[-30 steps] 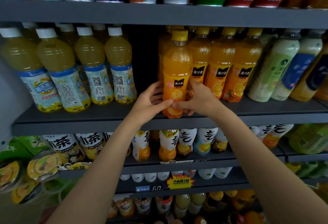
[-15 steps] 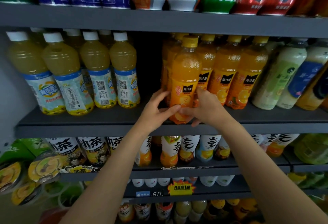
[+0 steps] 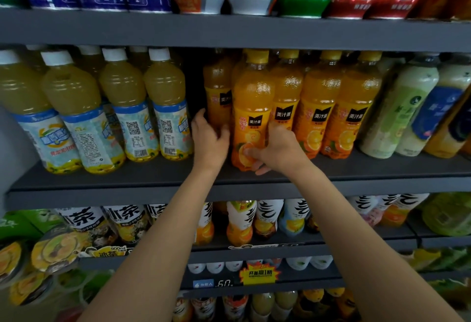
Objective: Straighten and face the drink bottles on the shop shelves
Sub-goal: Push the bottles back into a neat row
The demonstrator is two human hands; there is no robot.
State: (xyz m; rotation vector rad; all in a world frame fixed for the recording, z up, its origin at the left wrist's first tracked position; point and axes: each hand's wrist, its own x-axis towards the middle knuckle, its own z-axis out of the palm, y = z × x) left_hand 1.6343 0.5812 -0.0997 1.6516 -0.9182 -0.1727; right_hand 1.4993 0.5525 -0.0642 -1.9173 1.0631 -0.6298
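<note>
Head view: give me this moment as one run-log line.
stage: facing orange juice bottle | right hand: grips its base | left hand: beside it, contact unclear | label: faces front | shelf: middle

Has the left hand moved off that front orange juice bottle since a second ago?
Yes. The left hand has left the front orange juice bottle, shifting left and deeper into the shelf, toward the bottle behind.

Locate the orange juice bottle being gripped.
In the head view, the orange juice bottle stands centre on the middle shelf, gripped by the right hand, left hand beside it.
</note>
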